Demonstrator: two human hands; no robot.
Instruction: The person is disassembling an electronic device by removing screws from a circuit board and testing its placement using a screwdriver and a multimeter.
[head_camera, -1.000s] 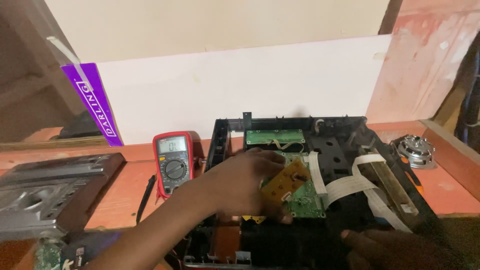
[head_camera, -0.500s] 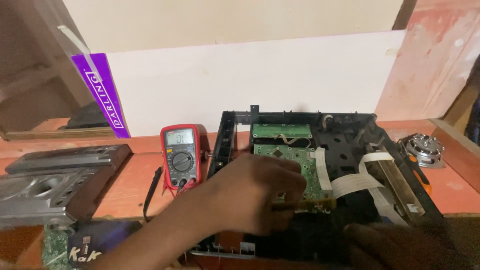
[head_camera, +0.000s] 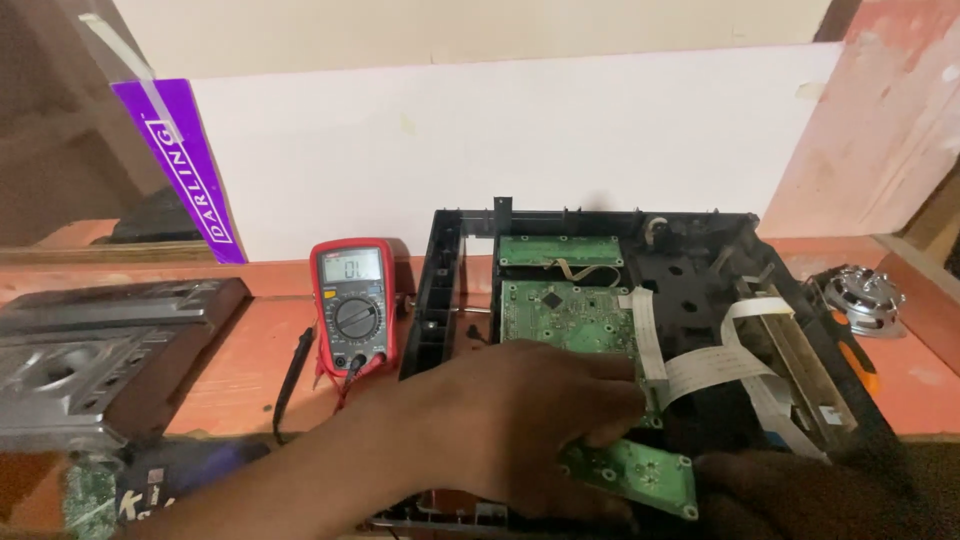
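The left hand (head_camera: 520, 425) has its grip clamped on a small green circuit board (head_camera: 635, 472) inside the black chassis (head_camera: 700, 270), while the right hand's (head_camera: 800, 495) grip can't be made out.

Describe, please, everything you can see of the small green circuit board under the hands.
The small green circuit board is a flat rectangle with pale solder pads and corner holes. It lies tilted at the near edge of the open black chassis. The left hand covers its left end; the right hand is at its right edge.

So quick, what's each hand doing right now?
Left hand: fingers curled over the small green circuit board, seemingly gripping it.
Right hand: dark, at the frame's bottom edge; cannot tell.
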